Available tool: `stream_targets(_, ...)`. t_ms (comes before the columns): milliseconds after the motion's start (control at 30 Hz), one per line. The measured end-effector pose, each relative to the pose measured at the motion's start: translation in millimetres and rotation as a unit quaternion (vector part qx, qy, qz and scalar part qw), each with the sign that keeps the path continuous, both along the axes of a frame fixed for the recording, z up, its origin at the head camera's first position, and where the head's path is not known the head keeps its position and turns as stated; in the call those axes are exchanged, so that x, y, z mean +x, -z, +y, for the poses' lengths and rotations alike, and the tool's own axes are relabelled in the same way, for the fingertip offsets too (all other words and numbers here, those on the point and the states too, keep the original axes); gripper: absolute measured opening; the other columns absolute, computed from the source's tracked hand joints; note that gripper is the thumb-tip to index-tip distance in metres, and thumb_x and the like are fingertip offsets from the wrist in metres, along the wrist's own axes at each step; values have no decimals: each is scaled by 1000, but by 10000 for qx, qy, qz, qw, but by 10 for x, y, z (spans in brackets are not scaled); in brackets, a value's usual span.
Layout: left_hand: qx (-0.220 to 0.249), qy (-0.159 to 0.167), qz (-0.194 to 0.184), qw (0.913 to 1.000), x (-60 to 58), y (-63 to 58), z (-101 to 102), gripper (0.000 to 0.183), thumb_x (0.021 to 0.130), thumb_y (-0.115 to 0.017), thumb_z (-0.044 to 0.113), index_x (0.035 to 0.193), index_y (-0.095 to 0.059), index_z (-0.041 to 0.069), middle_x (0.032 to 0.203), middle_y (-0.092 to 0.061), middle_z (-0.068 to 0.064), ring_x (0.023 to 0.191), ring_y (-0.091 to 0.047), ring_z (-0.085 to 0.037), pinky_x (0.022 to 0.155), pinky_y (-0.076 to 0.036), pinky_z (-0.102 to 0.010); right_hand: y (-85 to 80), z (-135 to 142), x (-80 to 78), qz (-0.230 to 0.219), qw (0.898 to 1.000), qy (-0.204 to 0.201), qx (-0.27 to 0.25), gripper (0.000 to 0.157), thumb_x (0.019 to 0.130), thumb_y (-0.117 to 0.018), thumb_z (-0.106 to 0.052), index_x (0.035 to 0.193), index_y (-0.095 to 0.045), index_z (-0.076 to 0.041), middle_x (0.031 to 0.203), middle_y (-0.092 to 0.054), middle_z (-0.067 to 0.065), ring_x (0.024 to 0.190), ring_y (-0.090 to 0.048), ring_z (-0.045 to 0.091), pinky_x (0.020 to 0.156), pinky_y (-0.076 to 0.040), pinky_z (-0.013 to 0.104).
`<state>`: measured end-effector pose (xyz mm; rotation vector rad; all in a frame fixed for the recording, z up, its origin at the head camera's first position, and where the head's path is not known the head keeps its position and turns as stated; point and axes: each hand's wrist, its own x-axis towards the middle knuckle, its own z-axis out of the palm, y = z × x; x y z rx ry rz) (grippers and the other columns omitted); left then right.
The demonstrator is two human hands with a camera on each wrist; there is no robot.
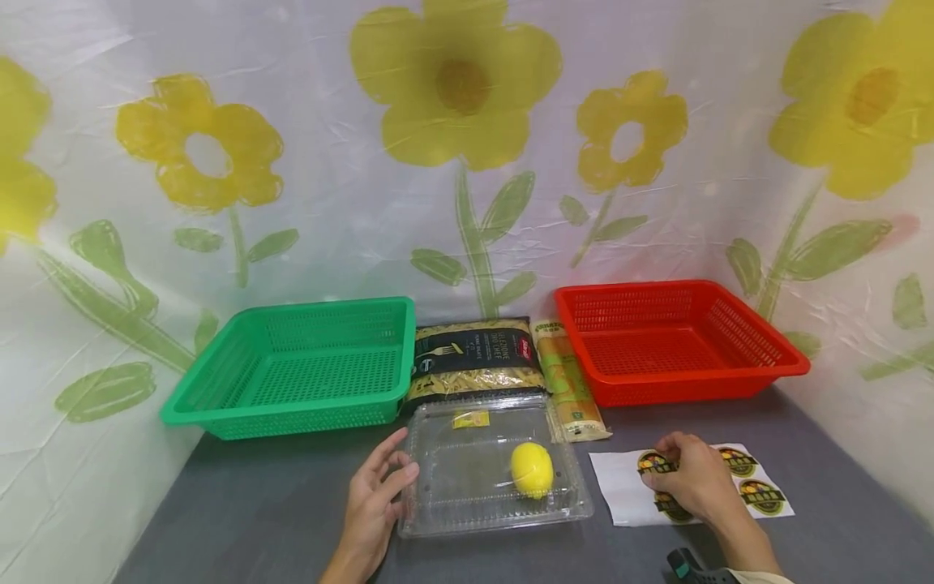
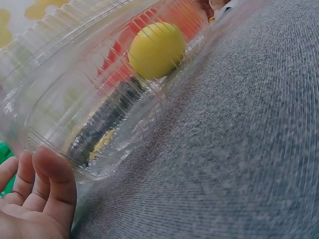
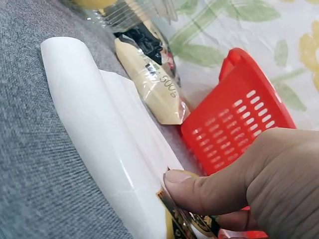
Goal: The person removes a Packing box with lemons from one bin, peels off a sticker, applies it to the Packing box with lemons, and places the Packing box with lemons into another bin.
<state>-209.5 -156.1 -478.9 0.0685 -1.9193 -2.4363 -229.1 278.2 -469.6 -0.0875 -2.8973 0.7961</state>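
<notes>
A clear plastic clamshell box (image 1: 467, 462) lies shut, with a yellow lemon (image 1: 532, 469) and a small yellow packet (image 1: 470, 418) showing through it. My left hand (image 1: 372, 503) is at the box's left side, its loosely bent fingers (image 2: 55, 174) right at the edge. On the right, my right hand (image 1: 693, 478) pinches a round dark sticker (image 1: 654, 463) at the white sticker sheet (image 1: 620, 495), partly covering the lower left sticker. In the right wrist view, the thumb (image 3: 187, 186) presses on the sticker's edge, and the sheet (image 3: 89, 109) bulges up in a curl.
A green basket (image 1: 292, 418) stands at the back left and a red basket (image 1: 693, 385) at the back right. Between them lie a pasta bag (image 1: 474, 357) and a long yellow-green noodle packet (image 1: 569, 381). A flowered cloth (image 1: 328, 146) hangs behind the grey table (image 1: 241, 503).
</notes>
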Motion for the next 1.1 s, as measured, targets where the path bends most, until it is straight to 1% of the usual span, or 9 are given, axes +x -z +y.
stream_targets(100,13,6,-23,10000,-4,-4,2,61,97,-67,12,152,-42,8,106,-48,-5,74,-49,-9,46,-45,-25,6,-6,12,27,10000,44,-61,48,68,-92,-28,100,-65,-4,93,-66,9,87,-63,27,76,-47,47)
stream_targets(233,31,26,-56,10000,-5,-3,-10,60,98,-66,12,153,-42,9,105,-49,-4,70,-47,-9,46,-46,-26,10,-36,18,12,9998,159,-100,45,70,-91,-26,99,-63,-7,89,-65,6,83,-61,26,72,-46,44)
stream_targets(333,50,67,-30,10000,-4,6,-10,60,98,-66,12,153,-42,9,105,-49,-4,64,-45,-9,46,-46,-27,15,-55,32,150,9996,243,-48,36,73,-87,-22,96,-62,-8,83,-63,3,78,-58,23,68,-45,41)
stream_targets(500,11,91,-27,10000,-1,7,-7,62,98,-67,15,154,-41,9,103,-49,-5,62,-44,-10,46,-45,-27,5,-86,59,374,9983,423,-106,18,80,-78,-16,90,-63,-12,75,-58,0,69,-53,20,61,-38,35)
stream_targets(600,-33,90,-23,10000,1,-2,-10,62,98,-67,16,154,-41,9,103,-49,-5,61,-44,-10,46,-46,-27,-22,-109,66,321,9981,481,-225,13,83,-74,-16,89,-63,-12,73,-57,0,67,-52,19,58,-37,34)
stream_targets(733,-20,68,-1,10000,8,-5,-18,62,98,-67,16,154,-40,9,102,-49,-5,55,-43,-10,45,-47,-27,-63,-148,51,288,9980,478,-307,10,85,-72,-16,87,-63,-12,72,-57,0,65,-51,18,57,-37,32)
stream_targets(833,15,67,11,10000,10,-2,-20,62,98,-67,16,154,-40,9,101,-50,-5,54,-44,-9,45,-47,-27,-89,-172,46,515,9969,434,-398,9,86,-72,-14,87,-63,-10,70,-57,0,62,-51,17,55,-37,31)
stream_targets(933,47,87,-3,10000,8,2,-15,62,98,-67,15,154,-40,9,100,-51,-4,59,-46,-9,44,-46,-27,-121,-203,52,799,9946,415,-524,10,86,-73,-11,88,-64,-8,70,-57,1,62,-50,17,55,-37,30)
stream_targets(1100,53,92,-62,9999,8,7,-9,62,98,-66,14,154,-40,8,98,-52,-2,67,-49,-9,44,-47,-27,-132,-315,50,1535,9854,347,-645,15,83,-79,-7,85,-64,-10,69,-57,-1,63,-50,12,55,-38,26)
